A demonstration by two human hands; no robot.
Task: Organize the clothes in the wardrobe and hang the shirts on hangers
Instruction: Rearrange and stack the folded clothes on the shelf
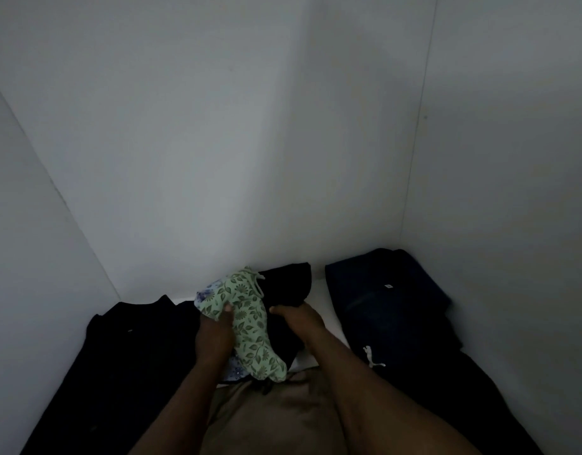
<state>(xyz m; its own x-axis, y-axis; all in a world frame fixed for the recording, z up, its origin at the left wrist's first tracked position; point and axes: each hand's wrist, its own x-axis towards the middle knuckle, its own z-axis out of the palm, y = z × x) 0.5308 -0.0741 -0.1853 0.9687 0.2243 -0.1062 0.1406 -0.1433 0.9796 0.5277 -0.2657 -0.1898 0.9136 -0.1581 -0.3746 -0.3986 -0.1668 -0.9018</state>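
On the white wardrobe shelf point(319, 290), at the far left, lies a black garment point(128, 339). Beside it the left hand point(214, 333) grasps a green leaf-print cloth point(250, 326), thumb on top, over a folded black garment point(286, 284). The right hand point(299, 320) lies against that black fold; whether it is grasping, I cannot tell. Apart to the right sits a navy folded pile point(381, 290), with a black piece bearing a white logo point(373, 356) nearer the camera.

both forearms reach forward | left hand point(214, 333) — thumb pinching floral cloth point(250, 326) | right hand point(301, 320) palm down; grip unclear
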